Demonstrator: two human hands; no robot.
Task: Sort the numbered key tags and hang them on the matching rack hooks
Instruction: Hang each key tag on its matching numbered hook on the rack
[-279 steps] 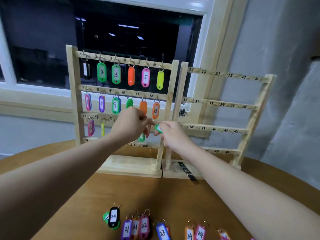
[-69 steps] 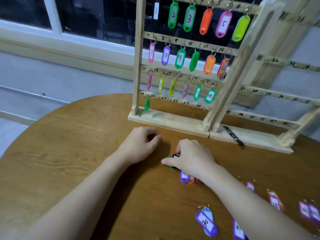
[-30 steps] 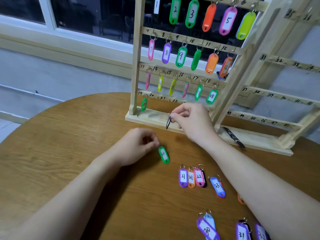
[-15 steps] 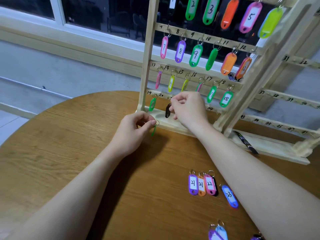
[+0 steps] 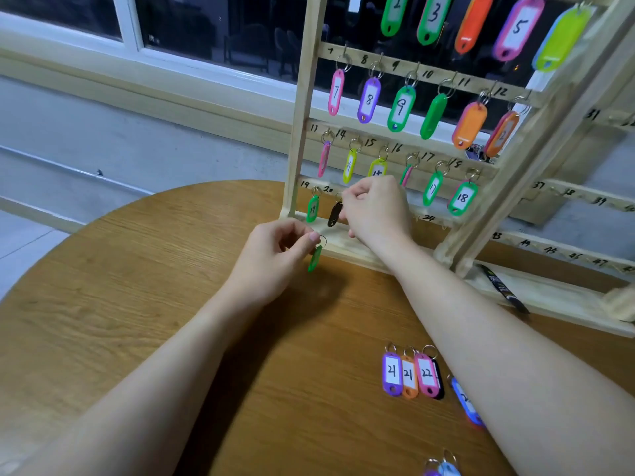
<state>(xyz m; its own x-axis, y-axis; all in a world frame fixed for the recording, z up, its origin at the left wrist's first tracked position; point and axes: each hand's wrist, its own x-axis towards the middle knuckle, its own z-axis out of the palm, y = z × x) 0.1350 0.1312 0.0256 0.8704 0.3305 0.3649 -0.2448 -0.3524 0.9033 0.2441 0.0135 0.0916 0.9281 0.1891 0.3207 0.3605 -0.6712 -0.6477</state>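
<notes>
A wooden rack [image 5: 302,108] with numbered hooks stands at the back of the round table, its upper rows hung with coloured tags. My right hand [image 5: 374,207] pinches the ring of a black tag [image 5: 334,214] at the hook marked 20 on the bottom row, right of the green tag 19 [image 5: 312,209]. My left hand [image 5: 275,255] pinches the ring of a second green tag [image 5: 315,258], which dangles just above the table before the rack's base. Loose tags marked 21, 21 and 22 [image 5: 410,374] lie near my right forearm.
A second rack [image 5: 584,197] with bare hooks numbered from 31 up stands to the right. A black marker [image 5: 503,288] lies on its base. A blue tag [image 5: 464,401] and others [image 5: 441,468] lie near the table's front edge. A window is behind the racks.
My right hand lifted the black tag from the table to the bottom row. My left hand picked up the green tag and now holds it by the ring near the rack's base.
</notes>
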